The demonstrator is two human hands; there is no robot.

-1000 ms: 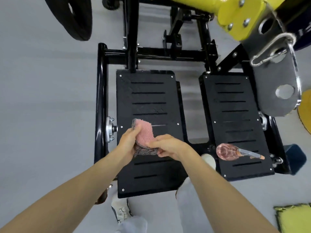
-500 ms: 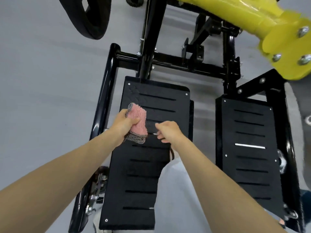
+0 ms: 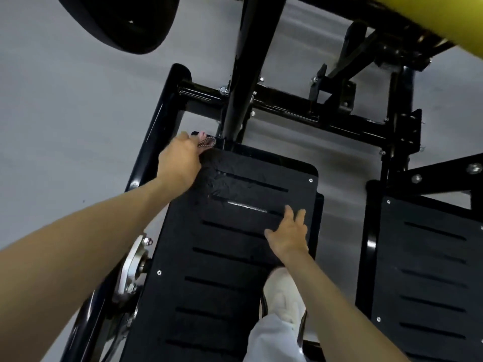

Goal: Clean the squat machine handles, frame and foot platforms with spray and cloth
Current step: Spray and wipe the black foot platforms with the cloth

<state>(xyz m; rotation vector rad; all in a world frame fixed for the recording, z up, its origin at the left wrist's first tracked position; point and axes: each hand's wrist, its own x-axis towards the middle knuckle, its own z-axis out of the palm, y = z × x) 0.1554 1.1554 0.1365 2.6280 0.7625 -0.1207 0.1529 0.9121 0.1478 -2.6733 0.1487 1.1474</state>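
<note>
My left hand (image 3: 180, 163) holds the pink cloth (image 3: 205, 139) against the far left corner of the left foot platform (image 3: 209, 270), a black slotted plate. Only a small pink and grey edge of the cloth shows past my fingers. A wet sheen lies on the plate just right of that corner. My right hand (image 3: 288, 233) rests flat on the same platform with its fingers spread and holds nothing. The right foot platform (image 3: 428, 270) lies at the right edge. The spray bottle is out of view.
The black frame tube (image 3: 154, 142) runs along the left side and a cross bar (image 3: 300, 108) spans the back. A black upright post (image 3: 251, 61) rises behind the platform. A weight plate (image 3: 125, 19) hangs top left, a yellow arm (image 3: 428, 14) top right. My white shoe (image 3: 283, 296) stands on the platform.
My left hand has carried the cloth forward to the platform's far left corner. My right hand has let go of the cloth and now lies flat on the plate. The view has moved closer.
</note>
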